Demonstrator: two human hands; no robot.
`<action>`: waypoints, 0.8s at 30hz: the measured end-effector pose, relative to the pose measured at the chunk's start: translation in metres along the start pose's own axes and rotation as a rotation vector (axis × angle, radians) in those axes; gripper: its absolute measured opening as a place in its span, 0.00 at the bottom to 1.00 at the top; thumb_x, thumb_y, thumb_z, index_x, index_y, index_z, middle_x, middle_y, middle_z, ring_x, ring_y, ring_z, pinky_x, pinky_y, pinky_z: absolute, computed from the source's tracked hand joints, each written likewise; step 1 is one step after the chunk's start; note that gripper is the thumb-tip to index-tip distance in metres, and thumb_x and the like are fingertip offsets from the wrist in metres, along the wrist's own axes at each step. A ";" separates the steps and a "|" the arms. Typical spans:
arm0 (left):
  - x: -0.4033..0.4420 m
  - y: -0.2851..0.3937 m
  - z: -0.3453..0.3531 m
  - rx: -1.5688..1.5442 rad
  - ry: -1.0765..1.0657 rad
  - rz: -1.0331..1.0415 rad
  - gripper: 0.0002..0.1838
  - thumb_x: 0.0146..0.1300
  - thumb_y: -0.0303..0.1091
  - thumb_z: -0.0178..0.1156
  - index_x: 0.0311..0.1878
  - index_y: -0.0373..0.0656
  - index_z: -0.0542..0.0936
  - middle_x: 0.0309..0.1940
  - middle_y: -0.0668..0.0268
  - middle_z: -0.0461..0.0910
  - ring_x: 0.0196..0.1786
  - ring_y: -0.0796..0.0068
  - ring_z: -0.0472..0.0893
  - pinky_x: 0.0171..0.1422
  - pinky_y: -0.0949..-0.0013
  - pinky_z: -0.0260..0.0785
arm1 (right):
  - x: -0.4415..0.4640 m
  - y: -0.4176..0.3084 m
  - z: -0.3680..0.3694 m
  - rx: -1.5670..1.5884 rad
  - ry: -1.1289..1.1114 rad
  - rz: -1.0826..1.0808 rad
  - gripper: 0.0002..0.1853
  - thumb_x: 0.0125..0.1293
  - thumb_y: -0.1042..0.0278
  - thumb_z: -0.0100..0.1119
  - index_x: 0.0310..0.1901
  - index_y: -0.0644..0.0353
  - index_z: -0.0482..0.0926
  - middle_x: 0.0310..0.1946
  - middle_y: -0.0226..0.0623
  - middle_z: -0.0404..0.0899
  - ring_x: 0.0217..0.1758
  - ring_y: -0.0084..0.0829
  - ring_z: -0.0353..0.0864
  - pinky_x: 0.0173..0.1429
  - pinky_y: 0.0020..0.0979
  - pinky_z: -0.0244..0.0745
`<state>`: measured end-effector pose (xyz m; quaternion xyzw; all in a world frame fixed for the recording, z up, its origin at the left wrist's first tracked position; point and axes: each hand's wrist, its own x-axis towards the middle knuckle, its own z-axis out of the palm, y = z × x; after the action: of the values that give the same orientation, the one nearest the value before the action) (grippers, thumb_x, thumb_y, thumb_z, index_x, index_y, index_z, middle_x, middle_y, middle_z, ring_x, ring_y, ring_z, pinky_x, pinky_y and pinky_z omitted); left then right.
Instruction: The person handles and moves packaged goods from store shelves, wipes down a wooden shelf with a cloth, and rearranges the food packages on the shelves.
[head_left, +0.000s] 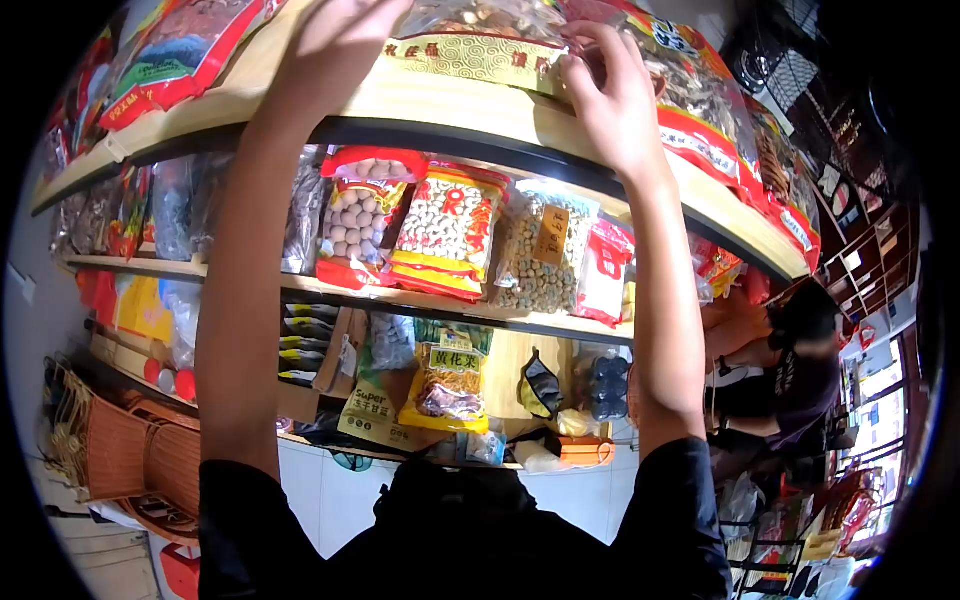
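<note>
On the top shelf lies a clear bag of brown dried food (487,18) with a cream patterned label strip along its front. My right hand (612,95) is at the bag's right end, thumb and fingers curled in on its corner. At the left end of the same bag is my left hand (345,30); its fingers run past the top edge of the view, so their grip is hidden. Just right of my right hand sits a large red-trimmed bag of dried goods (700,105).
A red-edged bag (185,55) lies at the top shelf's left. The shelf below holds a bag of white nuts (448,228) and a bag of pale round pieces (548,245). Lower down stands a yellow bag (450,375). Another person (790,370) is at the right, near a wicker-like brown basket (150,450) opposite.
</note>
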<state>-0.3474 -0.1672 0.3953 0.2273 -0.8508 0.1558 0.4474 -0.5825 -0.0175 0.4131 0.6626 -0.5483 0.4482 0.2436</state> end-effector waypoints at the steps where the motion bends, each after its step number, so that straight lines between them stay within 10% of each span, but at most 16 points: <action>1: 0.007 0.006 -0.002 -0.042 0.010 -0.007 0.26 0.58 0.28 0.54 0.64 0.50 0.73 0.60 0.60 0.71 0.68 0.64 0.64 0.73 0.68 0.56 | 0.000 -0.001 -0.001 0.043 -0.011 0.013 0.19 0.61 0.66 0.56 0.54 0.56 0.76 0.43 0.42 0.74 0.44 0.36 0.77 0.51 0.35 0.72; 3: 0.039 0.018 -0.018 -0.492 -0.513 -0.576 0.24 0.64 0.32 0.48 0.64 0.48 0.72 0.61 0.59 0.69 0.67 0.64 0.65 0.72 0.65 0.57 | 0.000 -0.001 0.000 0.003 -0.022 0.006 0.20 0.61 0.60 0.60 0.55 0.55 0.76 0.46 0.42 0.76 0.48 0.39 0.78 0.55 0.38 0.70; 5: 0.027 -0.023 0.064 0.311 0.025 0.072 0.19 0.65 0.36 0.46 0.57 0.46 0.76 0.55 0.56 0.75 0.62 0.65 0.70 0.67 0.64 0.62 | 0.000 0.006 0.002 -0.215 0.022 -0.166 0.23 0.60 0.54 0.63 0.55 0.53 0.76 0.50 0.43 0.77 0.52 0.41 0.77 0.61 0.40 0.66; 7: 0.039 -0.010 0.051 -0.121 -0.053 -0.128 0.15 0.62 0.33 0.48 0.47 0.43 0.80 0.55 0.55 0.75 0.48 0.63 0.79 0.59 0.63 0.68 | 0.001 0.006 0.003 -0.194 0.000 -0.138 0.28 0.57 0.44 0.64 0.53 0.55 0.77 0.48 0.42 0.79 0.55 0.42 0.76 0.63 0.42 0.59; 9: 0.040 0.010 0.023 -0.452 -0.330 -0.609 0.38 0.64 0.68 0.46 0.60 0.41 0.73 0.49 0.55 0.78 0.56 0.66 0.76 0.63 0.64 0.64 | 0.000 0.006 0.004 -0.207 0.007 -0.153 0.27 0.57 0.45 0.64 0.52 0.55 0.77 0.46 0.41 0.80 0.55 0.42 0.76 0.63 0.41 0.59; 12: 0.040 0.006 0.026 -0.452 -0.387 -0.538 0.44 0.65 0.72 0.38 0.63 0.38 0.70 0.55 0.47 0.76 0.65 0.54 0.71 0.68 0.58 0.61 | -0.001 0.007 0.006 -0.224 0.019 -0.170 0.25 0.58 0.46 0.64 0.51 0.55 0.78 0.45 0.41 0.80 0.54 0.42 0.76 0.63 0.42 0.59; 17: 0.044 0.002 0.031 -0.501 -0.416 -0.514 0.50 0.60 0.75 0.44 0.69 0.37 0.63 0.59 0.49 0.73 0.65 0.56 0.71 0.69 0.60 0.59 | 0.000 0.006 0.009 -0.274 0.028 -0.202 0.23 0.59 0.49 0.63 0.50 0.56 0.77 0.44 0.40 0.81 0.51 0.41 0.77 0.61 0.41 0.61; 24: 0.044 0.011 -0.005 -0.816 -0.448 -0.404 0.37 0.62 0.53 0.63 0.67 0.40 0.68 0.60 0.59 0.74 0.62 0.70 0.72 0.62 0.69 0.64 | 0.000 -0.001 0.009 -0.223 0.043 -0.178 0.19 0.59 0.55 0.64 0.48 0.57 0.77 0.40 0.41 0.82 0.47 0.42 0.78 0.58 0.39 0.65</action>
<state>-0.3717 -0.1660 0.4339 0.2220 -0.8566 -0.3314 0.3272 -0.5785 -0.0247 0.4092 0.6677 -0.5284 0.3751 0.3665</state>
